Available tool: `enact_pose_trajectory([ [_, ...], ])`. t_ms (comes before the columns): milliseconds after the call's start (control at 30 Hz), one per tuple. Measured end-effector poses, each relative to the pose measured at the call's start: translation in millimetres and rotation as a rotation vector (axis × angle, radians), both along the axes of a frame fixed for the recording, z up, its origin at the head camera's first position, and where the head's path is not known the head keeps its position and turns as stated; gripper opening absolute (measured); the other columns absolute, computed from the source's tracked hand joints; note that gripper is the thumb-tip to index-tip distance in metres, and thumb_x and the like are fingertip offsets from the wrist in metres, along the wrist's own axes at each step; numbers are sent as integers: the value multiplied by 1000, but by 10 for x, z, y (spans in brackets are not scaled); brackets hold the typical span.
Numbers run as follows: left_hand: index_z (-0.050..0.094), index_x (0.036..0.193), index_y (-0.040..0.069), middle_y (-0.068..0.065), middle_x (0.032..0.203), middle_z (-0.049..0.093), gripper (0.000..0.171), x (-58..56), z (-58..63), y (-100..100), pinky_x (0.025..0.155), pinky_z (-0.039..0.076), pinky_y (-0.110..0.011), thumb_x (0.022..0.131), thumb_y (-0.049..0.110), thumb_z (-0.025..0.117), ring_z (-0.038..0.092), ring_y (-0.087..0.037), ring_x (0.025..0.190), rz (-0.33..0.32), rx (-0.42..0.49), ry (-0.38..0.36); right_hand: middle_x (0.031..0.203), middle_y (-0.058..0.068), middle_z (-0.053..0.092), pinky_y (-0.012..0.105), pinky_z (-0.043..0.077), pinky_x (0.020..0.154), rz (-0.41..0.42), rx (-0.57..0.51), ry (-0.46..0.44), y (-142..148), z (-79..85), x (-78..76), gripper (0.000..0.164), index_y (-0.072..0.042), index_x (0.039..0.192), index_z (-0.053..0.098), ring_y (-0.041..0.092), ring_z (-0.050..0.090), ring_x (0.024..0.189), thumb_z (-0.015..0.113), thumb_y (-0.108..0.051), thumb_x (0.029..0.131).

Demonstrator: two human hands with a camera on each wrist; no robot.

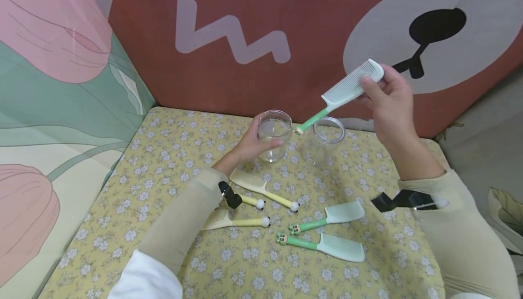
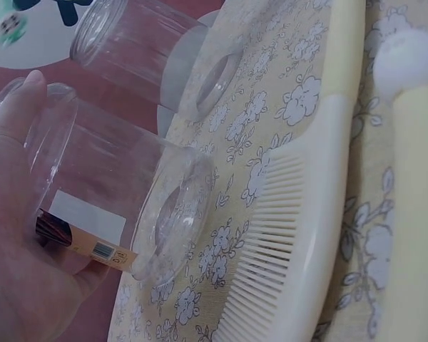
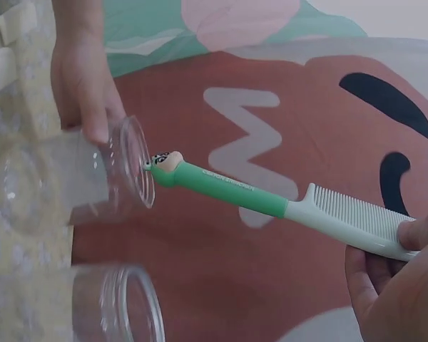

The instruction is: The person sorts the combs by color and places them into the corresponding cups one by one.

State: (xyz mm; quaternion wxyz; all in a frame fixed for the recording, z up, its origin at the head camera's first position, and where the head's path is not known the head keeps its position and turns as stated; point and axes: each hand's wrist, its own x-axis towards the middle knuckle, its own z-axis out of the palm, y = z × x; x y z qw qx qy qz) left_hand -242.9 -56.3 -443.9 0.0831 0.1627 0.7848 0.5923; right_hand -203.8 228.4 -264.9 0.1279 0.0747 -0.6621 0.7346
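My left hand (image 1: 251, 143) grips a clear jar (image 2: 103, 167) from its left side, thumb across the front; a paper label shows on the jar in the left wrist view. Pinched by its pale toothed end, a green-handled comb (image 1: 347, 91) is held above the table in my right hand (image 1: 395, 108). Its handle slants down to the left, and the animal-head tip (image 3: 164, 167) is by the rim of the gripped jar; whether it touches I cannot tell. Just right of that jar stands a second clear jar (image 1: 318, 151).
Two more green combs (image 1: 343, 247) lie at front right on the flowered tablecloth (image 1: 163, 153). Several cream combs with yellow handles (image 1: 282, 198) lie below my left forearm, partly hidden by it. A printed fabric wall (image 1: 245, 81) rises behind the table.
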Motion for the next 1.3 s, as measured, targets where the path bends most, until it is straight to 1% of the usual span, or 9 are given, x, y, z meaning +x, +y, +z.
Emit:
enact_pose_trajectory([
  [200, 20, 160, 26, -3, 161, 33, 96, -11, -12, 6, 118, 30, -44, 88, 31, 83, 33, -23, 147, -4, 22, -2, 112, 12, 70, 22, 58, 77, 7, 2, 14, -336, 12, -229, 29, 2, 128, 64, 19, 69, 101, 65, -2, 98],
  [333, 23, 158, 24, -2, 159, 36, 91, -17, -11, 8, 119, 30, -42, 89, 25, 82, 35, -21, 146, -23, 62, 29, 111, 12, 70, 23, 58, 76, 14, 54, -4, -547, -29, -379, 27, 2, 125, 64, 20, 67, 102, 63, 0, 99],
  [500, 23, 159, 23, -3, 159, 35, 89, -22, -6, 10, 120, 26, -44, 91, 18, 80, 33, -24, 147, -52, 104, 67, 123, 16, 67, 28, 57, 86, 39, 236, -53, -757, -106, -547, 29, 0, 131, 62, 22, 64, 111, 61, -6, 102],
  [667, 22, 159, 22, -2, 160, 34, 89, -23, -2, 5, 121, 23, -47, 91, 20, 80, 30, -25, 149, -53, 92, 63, 125, 18, 67, 30, 56, 85, 99, 417, -68, -896, -212, -675, 31, 0, 133, 62, 21, 64, 109, 59, -9, 104],
  [833, 20, 159, 23, -2, 161, 32, 90, -32, -15, -3, 120, 25, -48, 91, 25, 80, 28, -28, 150, -44, 64, 29, 127, 18, 66, 35, 58, 87, 187, 551, -118, -983, -347, -749, 34, -2, 137, 60, 24, 64, 112, 58, -11, 105],
  [967, 17, 160, 22, -7, 161, 31, 94, -38, -20, -3, 117, 30, -51, 90, 30, 80, 29, -33, 149, -25, 40, -3, 126, 17, 67, 38, 58, 87, 219, 646, -135, -1031, -453, -773, 35, -3, 138, 59, 26, 64, 111, 58, -12, 105],
  [1033, 16, 161, 22, -8, 160, 32, 96, -35, -17, -1, 116, 32, -51, 90, 31, 81, 31, -34, 148, -21, 38, -16, 125, 18, 66, 39, 58, 87, 228, 672, -146, -1047, -503, -784, 34, -2, 138, 59, 28, 64, 111, 58, -12, 105],
  [1167, 15, 161, 24, -5, 160, 31, 96, -27, -10, 6, 115, 35, -50, 91, 29, 80, 35, -28, 145, -23, 43, -29, 125, 18, 66, 43, 55, 89, 253, 703, -171, -1061, -591, -784, 33, -2, 137, 59, 28, 63, 110, 57, -12, 106],
  [1300, 14, 161, 24, -5, 161, 30, 95, -17, -12, 8, 115, 34, -48, 92, 28, 79, 36, -24, 144, -29, 35, -31, 123, 17, 66, 43, 53, 85, 311, 718, -195, -1072, -677, -767, 31, -3, 136, 59, 27, 62, 105, 55, -11, 106],
])
